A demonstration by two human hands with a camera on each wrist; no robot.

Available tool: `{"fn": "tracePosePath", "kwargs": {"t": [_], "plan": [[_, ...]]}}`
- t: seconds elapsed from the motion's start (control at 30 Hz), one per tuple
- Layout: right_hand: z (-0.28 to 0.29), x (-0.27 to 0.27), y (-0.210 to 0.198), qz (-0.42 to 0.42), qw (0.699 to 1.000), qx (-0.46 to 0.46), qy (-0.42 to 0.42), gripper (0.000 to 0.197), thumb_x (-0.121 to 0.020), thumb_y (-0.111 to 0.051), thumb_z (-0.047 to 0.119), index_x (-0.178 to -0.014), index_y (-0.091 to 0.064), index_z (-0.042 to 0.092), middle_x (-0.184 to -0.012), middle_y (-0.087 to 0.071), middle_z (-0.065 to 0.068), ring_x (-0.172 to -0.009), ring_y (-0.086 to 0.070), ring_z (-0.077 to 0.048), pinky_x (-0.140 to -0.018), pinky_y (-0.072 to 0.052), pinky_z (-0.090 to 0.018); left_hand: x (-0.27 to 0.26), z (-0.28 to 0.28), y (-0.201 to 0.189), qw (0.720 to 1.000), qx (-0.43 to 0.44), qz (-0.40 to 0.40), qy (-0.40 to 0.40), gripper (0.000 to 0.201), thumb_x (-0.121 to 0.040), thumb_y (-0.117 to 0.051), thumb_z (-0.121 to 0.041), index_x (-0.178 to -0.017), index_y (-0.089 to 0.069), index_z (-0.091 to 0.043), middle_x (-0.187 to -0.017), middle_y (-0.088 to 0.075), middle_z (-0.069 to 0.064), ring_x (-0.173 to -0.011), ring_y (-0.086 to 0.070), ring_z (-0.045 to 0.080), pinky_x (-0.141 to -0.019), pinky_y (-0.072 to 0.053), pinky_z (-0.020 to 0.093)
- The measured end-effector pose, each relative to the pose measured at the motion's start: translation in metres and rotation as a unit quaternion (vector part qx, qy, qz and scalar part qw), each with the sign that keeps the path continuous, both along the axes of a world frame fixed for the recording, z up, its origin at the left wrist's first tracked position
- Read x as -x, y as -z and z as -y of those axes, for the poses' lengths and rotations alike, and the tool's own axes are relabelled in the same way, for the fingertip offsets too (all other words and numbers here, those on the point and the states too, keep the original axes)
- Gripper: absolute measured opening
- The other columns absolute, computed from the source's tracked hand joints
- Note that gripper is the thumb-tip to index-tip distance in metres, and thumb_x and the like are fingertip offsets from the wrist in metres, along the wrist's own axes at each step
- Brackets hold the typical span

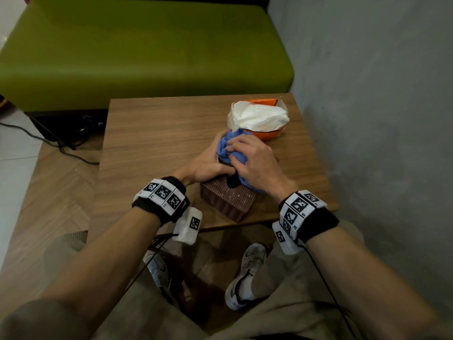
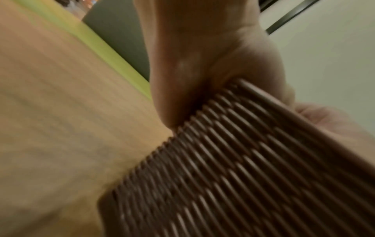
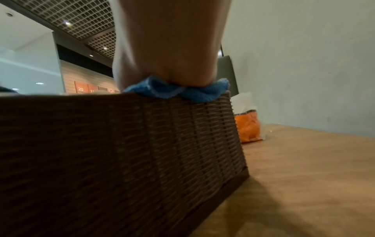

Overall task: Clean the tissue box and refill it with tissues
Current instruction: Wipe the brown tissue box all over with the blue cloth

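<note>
A brown woven tissue box stands near the front edge of the wooden table. My left hand grips its left side, thumb on the top. My right hand presses a crumpled blue cloth onto the box top, fingers curled into the cloth, beside the dark slot. Behind the box lies an orange tissue pack, torn open with white tissues showing.
A grey wall runs close along the table's right side. A green sofa stands behind the table. Black cables lie on the floor at left. My knees and shoes are under the front edge.
</note>
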State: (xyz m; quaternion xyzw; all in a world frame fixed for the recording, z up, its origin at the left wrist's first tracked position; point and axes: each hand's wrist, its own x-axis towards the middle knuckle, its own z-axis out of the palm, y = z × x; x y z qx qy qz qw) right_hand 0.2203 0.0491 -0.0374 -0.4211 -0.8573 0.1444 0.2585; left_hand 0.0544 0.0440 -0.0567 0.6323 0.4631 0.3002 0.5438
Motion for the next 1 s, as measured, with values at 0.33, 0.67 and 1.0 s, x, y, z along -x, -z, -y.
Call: {"fn": "tracePosePath", "kwargs": {"t": [0.33, 0.67, 1.0], "plan": [[0.002, 0.001, 0.004, -0.002, 0.999, 0.002, 0.042, 0.013, -0.08, -0.065, 0.015, -0.09, -0.069, 0.009, -0.097, -0.065, -0.004, -0.092, -0.055, -0.022, -0.083, -0.046, -0.035, 0.003, 0.001, 0.002, 0.998, 0.036, -0.059, 0.005, 0.081, -0.053, -0.065, -0.041, -0.129, -0.047, -0.017, -0.122, -0.055, 0.003, -0.114, -0.053, 0.013, -0.102, -0.042, 0.034], [0.008, 0.001, 0.005, 0.016, 0.996, -0.021, 0.088, 0.013, -0.08, -0.063, 0.02, -0.086, -0.067, 0.01, -0.092, -0.061, -0.003, -0.085, -0.051, -0.021, -0.075, -0.047, -0.038, -0.002, 0.011, 0.009, 0.995, 0.014, 0.007, -0.096, 0.068, -0.066, -0.069, -0.016, -0.13, -0.045, -0.013, -0.118, -0.061, 0.0, -0.1, -0.06, 0.002, -0.084, -0.047, 0.013], [0.024, -0.012, 0.002, 0.051, 0.994, -0.015, 0.092, 0.017, -0.084, -0.061, 0.023, -0.094, -0.069, 0.011, -0.099, -0.061, -0.003, -0.088, -0.05, -0.02, -0.079, -0.046, -0.036, -0.005, 0.01, 0.011, 0.99, -0.018, -0.048, -0.135, 0.073, -0.065, -0.068, -0.036, -0.132, -0.043, -0.026, -0.127, -0.048, 0.004, -0.114, -0.051, 0.017, -0.102, -0.044, 0.037]]}}
